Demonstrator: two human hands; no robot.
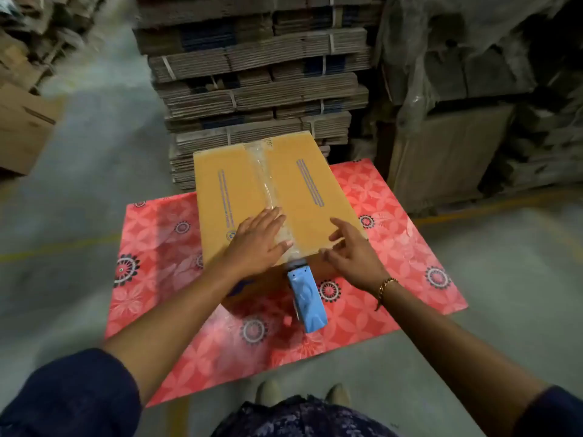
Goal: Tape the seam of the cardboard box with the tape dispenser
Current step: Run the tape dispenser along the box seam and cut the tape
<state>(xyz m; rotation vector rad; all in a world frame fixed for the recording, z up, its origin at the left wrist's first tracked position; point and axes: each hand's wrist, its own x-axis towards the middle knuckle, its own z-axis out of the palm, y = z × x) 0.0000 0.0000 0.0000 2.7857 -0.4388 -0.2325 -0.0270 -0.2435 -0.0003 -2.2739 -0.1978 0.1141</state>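
A closed brown cardboard box [227, 184] stands on a red flowered mat. Clear tape [265, 181] runs along its centre seam from the far edge to the near edge. My left hand [257, 242] lies flat on the box's near end, its fingers spread over the tape. My right hand [353, 250] hovers at the near right corner of the box, fingers apart, holding nothing. A light blue tape dispenser [307, 305] hangs below the near edge of the box, still joined to the tape, with neither hand on it.
The red mat [394, 216] lies on a grey concrete floor. Tall stacks of flattened, strapped cartons [258, 74] rise just behind the box. More cartons under plastic [473, 89] stand at the right, and loose boxes [22, 127] at the left. My feet show at the bottom.
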